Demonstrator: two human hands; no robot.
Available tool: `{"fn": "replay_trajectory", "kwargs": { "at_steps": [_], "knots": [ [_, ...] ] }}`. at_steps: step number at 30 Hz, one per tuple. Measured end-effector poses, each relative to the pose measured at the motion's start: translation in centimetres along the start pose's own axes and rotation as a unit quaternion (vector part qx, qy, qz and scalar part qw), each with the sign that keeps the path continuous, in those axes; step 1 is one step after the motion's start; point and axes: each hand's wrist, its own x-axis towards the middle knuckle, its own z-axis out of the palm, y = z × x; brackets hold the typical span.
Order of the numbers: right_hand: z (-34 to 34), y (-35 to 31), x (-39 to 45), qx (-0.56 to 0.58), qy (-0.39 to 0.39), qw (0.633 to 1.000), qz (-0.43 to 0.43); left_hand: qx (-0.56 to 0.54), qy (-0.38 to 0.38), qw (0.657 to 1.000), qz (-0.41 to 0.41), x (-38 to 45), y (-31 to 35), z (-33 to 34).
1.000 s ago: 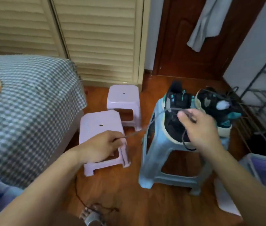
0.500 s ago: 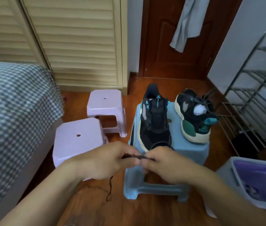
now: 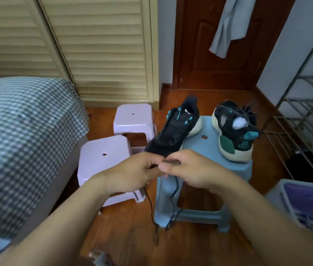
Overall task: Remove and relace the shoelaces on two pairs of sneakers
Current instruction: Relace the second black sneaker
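- Head view: left hand [image 3: 132, 170] and right hand [image 3: 188, 167] are meeting at frame centre, the fingers of both pinching a dark lace [image 3: 172, 162] between them.
- Lace ends are hanging below the hands, trailing to the floor at lower centre.
- Left sneaker [image 3: 176, 129] is lying tilted just above the hands, its heel resting on the blue stool [image 3: 207, 146].
- Right sneaker [image 3: 234, 131] is sitting on the stool's right side, right of centre.
- Two lilac stools [image 3: 101, 158] are standing left of centre beside the bed [image 3: 23, 135].
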Motion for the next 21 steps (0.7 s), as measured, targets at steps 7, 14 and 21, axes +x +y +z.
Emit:
{"fn": "replay_trajectory", "kwargs": {
  "at_steps": [7,14,21],
  "knots": [
    [-0.2,2.2,-1.5,0.056,-0.1,0.99,0.078,-0.021,-0.057,0.998,-0.001,-1.0,-0.6,2.3],
    [-0.5,3.8,-1.5,0.105,-0.06,0.983,0.135,-0.035,0.01,0.999,-0.012,-0.9,-1.4,1.8],
    [-1.6,6.6,-2.0,-0.352,-0.202,0.88,0.249,0.067,-0.038,0.986,-0.15,-4.6,-5.3,-2.8]
  ]
}}
